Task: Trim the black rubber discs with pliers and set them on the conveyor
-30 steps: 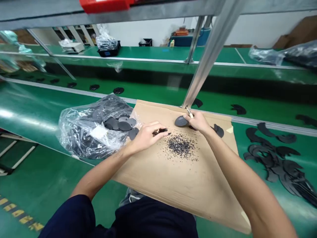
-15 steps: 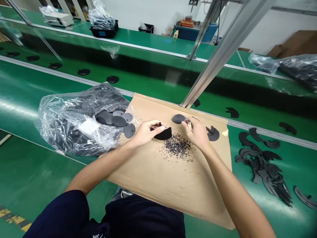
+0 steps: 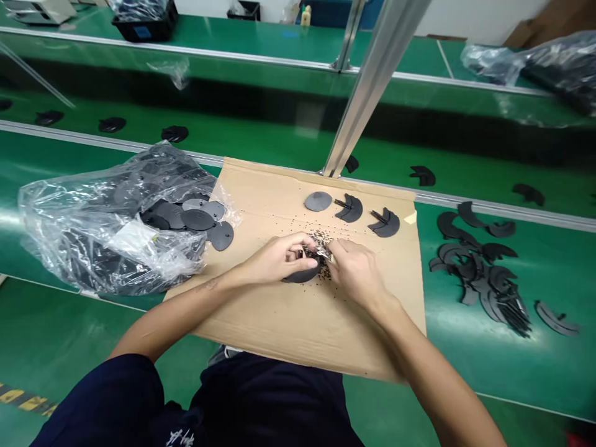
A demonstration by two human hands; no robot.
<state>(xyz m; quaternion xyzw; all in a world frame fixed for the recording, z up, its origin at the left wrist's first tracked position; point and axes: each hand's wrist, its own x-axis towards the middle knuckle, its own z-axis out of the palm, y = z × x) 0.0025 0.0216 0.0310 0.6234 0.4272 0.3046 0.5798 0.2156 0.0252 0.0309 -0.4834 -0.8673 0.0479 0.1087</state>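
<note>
My left hand (image 3: 279,256) pinches a black, flat, rounded plastic part (image 3: 302,275) over the cardboard sheet (image 3: 298,329). Closed in my right hand (image 3: 356,273) are small metal clippers (image 3: 322,249), mostly covered by the fingers. Their metal end meets the upper edge of the part, close to my left fingertips; the exact contact is hidden. Around both hands lies a scatter of tiny black bits (image 3: 321,236). Behind them on the cardboard rest a black oval disc (image 3: 318,201) and two curved black pieces with narrow stems, one nearer (image 3: 350,208) and one farther right (image 3: 384,222).
A clear plastic bag (image 3: 112,230) with several black discs stands left, partly on the cardboard. Curved black parts (image 3: 488,273) are heaped on the green bench at right. A metal post (image 3: 367,93) rises behind the cardboard. Black pieces (image 3: 174,133) sit spaced along the green belt.
My right hand has come from beside the oval disc to the part in my left hand, bringing the clippers against it. A curved stemmed piece now shows beside the disc. The view has shifted.
</note>
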